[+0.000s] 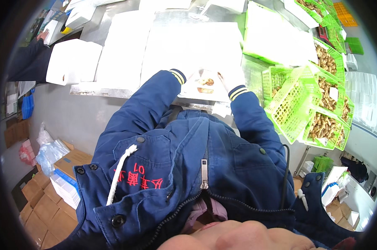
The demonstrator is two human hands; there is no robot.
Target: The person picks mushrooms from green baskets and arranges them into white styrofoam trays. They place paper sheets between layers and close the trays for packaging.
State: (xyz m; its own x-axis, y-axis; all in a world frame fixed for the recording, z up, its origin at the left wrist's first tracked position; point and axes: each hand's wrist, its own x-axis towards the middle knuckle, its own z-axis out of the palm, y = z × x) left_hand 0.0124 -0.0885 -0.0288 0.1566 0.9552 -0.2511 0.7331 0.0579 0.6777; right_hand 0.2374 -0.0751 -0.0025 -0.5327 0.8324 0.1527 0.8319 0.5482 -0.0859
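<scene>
Both hands reach over a white sheet or board [191, 47] on a metal table, in glare that washes out detail. My left hand [190, 75] is nearly lost in the brightness beside a small brown mushroom [206, 82]; its grip cannot be made out. My right hand [224, 79] is to the right of the mushroom, fingertips pointing up and left; whether it holds anything is unclear. Just below the mushroom lies another brown piece [205, 90], close to the table's near edge. A pale paper slip [221, 109] hangs at that edge.
Green plastic baskets [295, 103] stand at right, several filled with brown mushrooms [323, 125]. A white-covered green crate [276, 34] is at the upper right. White foam boxes [74, 61] stand at left, near another person's hand [43, 35]. Cardboard boxes [47, 212] lie at lower left.
</scene>
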